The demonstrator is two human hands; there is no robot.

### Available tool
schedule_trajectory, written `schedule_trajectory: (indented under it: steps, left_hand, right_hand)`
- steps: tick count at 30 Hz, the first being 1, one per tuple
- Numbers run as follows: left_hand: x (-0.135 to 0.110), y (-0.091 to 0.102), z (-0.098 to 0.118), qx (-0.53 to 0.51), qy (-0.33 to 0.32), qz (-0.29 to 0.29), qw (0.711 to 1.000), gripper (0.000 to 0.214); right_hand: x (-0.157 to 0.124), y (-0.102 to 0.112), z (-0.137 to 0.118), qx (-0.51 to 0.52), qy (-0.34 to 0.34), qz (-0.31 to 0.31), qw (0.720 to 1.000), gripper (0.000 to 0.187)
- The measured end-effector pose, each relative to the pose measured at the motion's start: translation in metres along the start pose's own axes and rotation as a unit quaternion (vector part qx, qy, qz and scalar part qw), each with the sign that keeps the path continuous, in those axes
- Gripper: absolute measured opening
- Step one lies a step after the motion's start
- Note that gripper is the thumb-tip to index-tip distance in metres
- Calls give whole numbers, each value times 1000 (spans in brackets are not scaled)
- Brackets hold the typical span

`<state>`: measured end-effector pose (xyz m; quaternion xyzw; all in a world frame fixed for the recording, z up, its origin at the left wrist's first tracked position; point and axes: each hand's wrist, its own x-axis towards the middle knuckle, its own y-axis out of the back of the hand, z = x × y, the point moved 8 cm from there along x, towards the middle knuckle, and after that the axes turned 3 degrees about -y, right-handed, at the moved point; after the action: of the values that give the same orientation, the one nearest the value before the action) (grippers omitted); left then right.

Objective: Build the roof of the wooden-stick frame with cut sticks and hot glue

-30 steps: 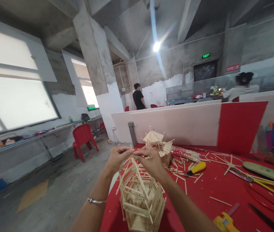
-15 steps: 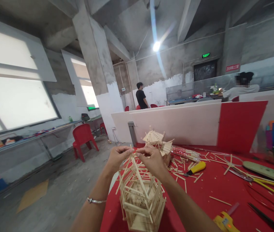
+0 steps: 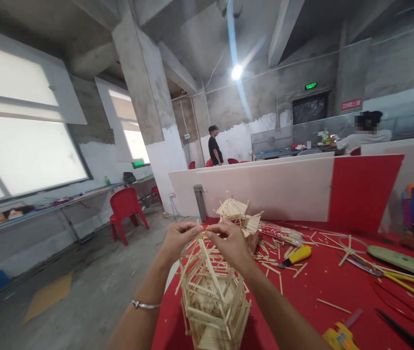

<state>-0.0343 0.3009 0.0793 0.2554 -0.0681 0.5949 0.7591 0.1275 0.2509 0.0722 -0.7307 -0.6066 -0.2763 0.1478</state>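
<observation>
A small pavilion-like model (image 3: 212, 311) made of thin wooden sticks stands in front of me on the red tabletop. Its slanting roof sticks (image 3: 210, 267) meet at a peak. There, my left hand (image 3: 178, 238) pinches the stick ends between thumb and fingers. From the other side my right hand (image 3: 231, 240) does likewise, its thumb and fingertips closed on the peak. The fingertips of both hands nearly touch, and the exact sticks between them are partly hidden. Just behind my right hand is a second stick model (image 3: 232, 208) with a pointed roof.
Loose sticks, a yellow utility knife (image 3: 296, 256), yellow-handled pliers (image 3: 392, 277) and a yellow glue gun (image 3: 340, 336) lie on the red table (image 3: 301, 301). Behind it stands a white board (image 3: 265, 189). A red chair (image 3: 126, 209) is at the left; two people are farther back.
My hands stay at the roof peak with almost no movement. In the background, the standing person has turned slightly.
</observation>
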Motion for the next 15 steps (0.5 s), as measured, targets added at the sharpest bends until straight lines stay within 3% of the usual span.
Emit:
schedule_trajectory:
  steps: [15]
  left_hand:
    - [-2, -1, 8, -4, -2, 5, 1000, 30]
  right_hand:
    - [1, 0, 0, -2, -13, 20, 1000, 12]
